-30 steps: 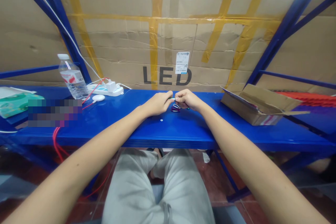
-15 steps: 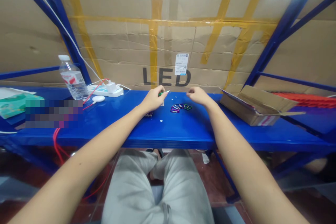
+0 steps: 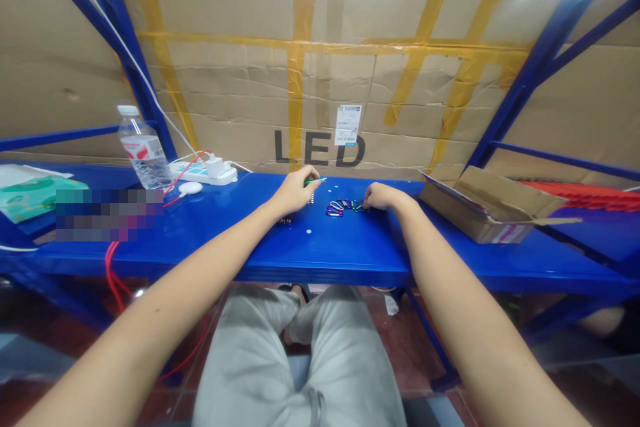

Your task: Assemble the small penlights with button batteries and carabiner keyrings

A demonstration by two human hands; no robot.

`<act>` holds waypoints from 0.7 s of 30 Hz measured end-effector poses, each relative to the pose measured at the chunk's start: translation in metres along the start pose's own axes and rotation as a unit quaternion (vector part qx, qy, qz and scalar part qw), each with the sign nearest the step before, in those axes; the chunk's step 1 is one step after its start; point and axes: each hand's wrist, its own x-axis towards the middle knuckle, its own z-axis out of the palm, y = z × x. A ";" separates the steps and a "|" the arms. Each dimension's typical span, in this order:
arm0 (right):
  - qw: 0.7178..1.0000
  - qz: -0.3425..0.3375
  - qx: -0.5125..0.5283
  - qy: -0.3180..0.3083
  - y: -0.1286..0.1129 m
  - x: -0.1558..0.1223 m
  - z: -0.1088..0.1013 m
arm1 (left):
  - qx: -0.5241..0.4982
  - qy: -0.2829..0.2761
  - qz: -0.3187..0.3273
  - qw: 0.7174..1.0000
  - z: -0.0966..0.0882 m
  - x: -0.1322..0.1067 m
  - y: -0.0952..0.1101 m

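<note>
My left hand point(image 3: 295, 191) is closed in a pinch on a green carabiner point(image 3: 315, 180), held just above the blue table. Small metal pieces point(image 3: 287, 219) lie beneath and beside this hand, partly hidden by it; their kind is too small to tell. To its right, several coloured carabiners point(image 3: 335, 211) lie in a curved row, purple at the left and dark green at the right. My right hand point(image 3: 380, 196) is at the right end of that row, its fingertips pinched on the dark green end carabiner point(image 3: 357, 206).
An open cardboard box point(image 3: 493, 207) stands on the table point(image 3: 330, 253) at the right. At the left are a water bottle point(image 3: 145, 150), a white power strip point(image 3: 220, 177), red cables point(image 3: 111, 267) and a green packet point(image 3: 40, 193). A large taped carton point(image 3: 240, 100) closes off the back.
My right hand has come down and toward me, from above the table to the right end of the carabiner row. My left hand keeps the green carabiner in nearly the same spot.
</note>
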 end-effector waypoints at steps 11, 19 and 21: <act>0.929 -0.137 0.341 0.038 0.001 -0.024 -0.018 | -0.058 0.039 -0.033 0.997 0.006 0.002 0.000; 0.766 -0.264 0.582 -0.063 -0.040 -0.026 0.003 | -0.114 -0.006 0.034 0.993 0.006 -0.001 0.009; 0.747 -0.272 0.598 -0.101 -0.044 -0.026 0.008 | -0.124 -0.029 0.058 0.990 0.006 -0.002 0.011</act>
